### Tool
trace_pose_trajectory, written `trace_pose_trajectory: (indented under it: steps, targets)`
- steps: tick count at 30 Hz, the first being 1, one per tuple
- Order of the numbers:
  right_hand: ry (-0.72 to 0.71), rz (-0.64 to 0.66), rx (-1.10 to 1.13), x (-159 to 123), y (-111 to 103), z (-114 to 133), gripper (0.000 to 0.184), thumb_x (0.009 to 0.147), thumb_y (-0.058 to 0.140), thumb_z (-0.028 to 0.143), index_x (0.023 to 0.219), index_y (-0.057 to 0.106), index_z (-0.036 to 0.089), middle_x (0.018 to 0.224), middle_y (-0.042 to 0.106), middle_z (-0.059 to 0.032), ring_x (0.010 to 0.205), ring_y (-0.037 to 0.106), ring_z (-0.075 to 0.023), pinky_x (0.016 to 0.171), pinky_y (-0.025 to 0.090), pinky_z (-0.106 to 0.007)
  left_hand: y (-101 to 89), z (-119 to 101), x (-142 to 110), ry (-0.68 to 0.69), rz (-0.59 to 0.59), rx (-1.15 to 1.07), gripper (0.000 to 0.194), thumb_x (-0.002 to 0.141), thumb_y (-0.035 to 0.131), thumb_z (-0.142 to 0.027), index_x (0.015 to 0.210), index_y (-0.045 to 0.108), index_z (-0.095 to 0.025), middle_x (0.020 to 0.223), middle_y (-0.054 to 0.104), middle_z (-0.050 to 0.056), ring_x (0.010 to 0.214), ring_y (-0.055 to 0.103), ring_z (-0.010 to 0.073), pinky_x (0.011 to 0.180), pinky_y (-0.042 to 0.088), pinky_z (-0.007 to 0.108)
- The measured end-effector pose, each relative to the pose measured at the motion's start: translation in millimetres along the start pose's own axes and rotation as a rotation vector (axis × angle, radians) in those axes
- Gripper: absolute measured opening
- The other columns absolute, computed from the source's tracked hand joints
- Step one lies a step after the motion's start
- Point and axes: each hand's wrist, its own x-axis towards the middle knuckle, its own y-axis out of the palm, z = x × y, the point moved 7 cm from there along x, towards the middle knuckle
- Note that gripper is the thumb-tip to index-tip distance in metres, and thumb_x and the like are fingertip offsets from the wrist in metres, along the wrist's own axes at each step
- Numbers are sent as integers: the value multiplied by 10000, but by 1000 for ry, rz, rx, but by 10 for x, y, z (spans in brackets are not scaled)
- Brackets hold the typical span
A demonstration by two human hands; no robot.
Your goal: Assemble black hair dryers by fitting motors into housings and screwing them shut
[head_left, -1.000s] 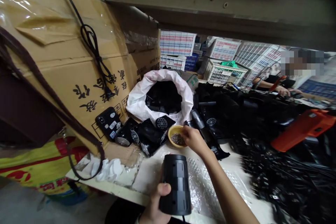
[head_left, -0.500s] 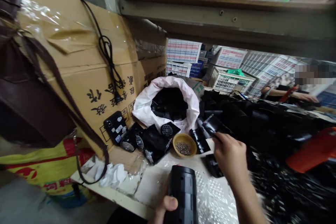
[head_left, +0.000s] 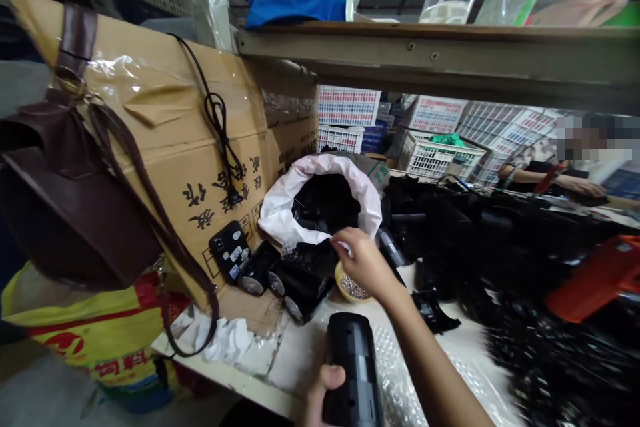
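My left hand [head_left: 326, 387] is wrapped round a black plastic cylinder [head_left: 354, 363] with ribbed sides, held upright at the near edge of the table. My right hand [head_left: 361, 260] reaches over a small yellow bowl [head_left: 353, 288] of tiny metal pieces. Its fingers are closed together by the front rim of a white sack [head_left: 280, 220] that has black parts inside. What they grip, if anything, is hidden. Just left of those fingers lie several black tube-like parts [head_left: 305, 283] with round mesh ends.
A black phone [head_left: 230, 252] with stickers leans on the cardboard wall [head_left: 165, 140]. Black parts [head_left: 450, 227] are heaped on the right, with an orange object [head_left: 593, 280] among them. Overhead runs a shelf beam [head_left: 380, 53]. A brown bag [head_left: 75, 207] hangs at left; a person sits far right.
My right hand has moved left, from the dark parts right of the bowl to the sack's front rim. The left hand keeps the cylinder in about the same place. The view has shifted slightly.
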Motion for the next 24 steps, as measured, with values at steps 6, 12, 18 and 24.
trace_pose_trajectory:
  steps: [6,12,18,24]
  targets:
    - [207,305,-25,-394,433,-614,115,881,630,231,816,679,150,835,696,-56,865,641,-214,862,424,-376,112,-113,80,141,141,86,418,736,702,-451,1053,722,-180,909,724,98,940,654,299,817,473,400]
    - [250,469,-8,-334,796,-626,239,922,631,377,961,660,142,996,675,-42,993,629,-208,957,465,-454,41,-106,72,140,219,135,387,739,700,-449,978,753,-149,888,733,116,811,671,271,707,485,362]
    - [281,402,0,-377,731,-712,237,955,586,362,1010,662,144,1042,677,-52,1065,617,-223,1013,427,-491,-28,-76,60,214,156,48,351,729,694,-459,885,753,-150,826,717,101,869,657,281,848,480,435]
    - [288,417,34,-403,770,-714,232,922,631,372,960,668,146,1020,678,-47,1062,611,-224,998,432,-481,-4,-83,130,266,126,6,349,669,725,-428,907,743,-173,809,704,91,867,651,294,828,485,460]
